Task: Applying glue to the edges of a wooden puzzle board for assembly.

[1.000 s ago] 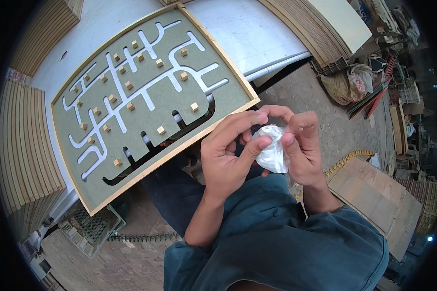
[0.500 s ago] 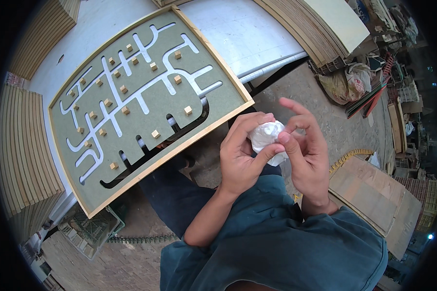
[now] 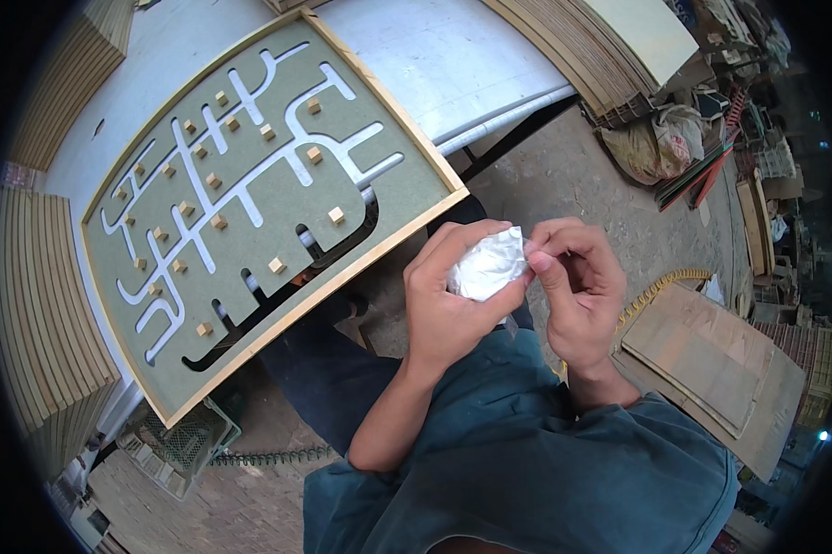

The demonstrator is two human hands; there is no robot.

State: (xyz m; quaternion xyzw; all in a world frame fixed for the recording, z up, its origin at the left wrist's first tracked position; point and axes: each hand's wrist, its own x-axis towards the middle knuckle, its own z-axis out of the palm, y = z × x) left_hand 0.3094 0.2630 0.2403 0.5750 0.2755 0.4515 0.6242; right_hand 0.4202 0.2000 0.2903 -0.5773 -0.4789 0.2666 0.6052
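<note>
A crumpled, shiny white wad of thin material [image 3: 486, 266] is held up off the surface, in front of the person's teal-clothed body and just beside the near right corner of a framed board. The left hand [image 3: 450, 297] has its grip closed around the wad, fingers curled over the far side and thumb along the near side. The right hand [image 3: 578, 291] has a nearly closed grip, thumb and forefinger tips pinched together on the wad's right edge, with the other fingers curled. To the left, the grey-green rectangular board with a pale wooden frame [image 3: 291, 196] lies on a white surface [image 3: 379, 55], its near edge overhanging; branching slots cut the board, and small pale wooden cubes [image 3: 337, 215] are spread over it. Stacked wooden-edged panels [image 3: 51, 295] stand left of it, and a yellow coiled hose [image 3: 675, 277] lies beyond the right hand.
</note>
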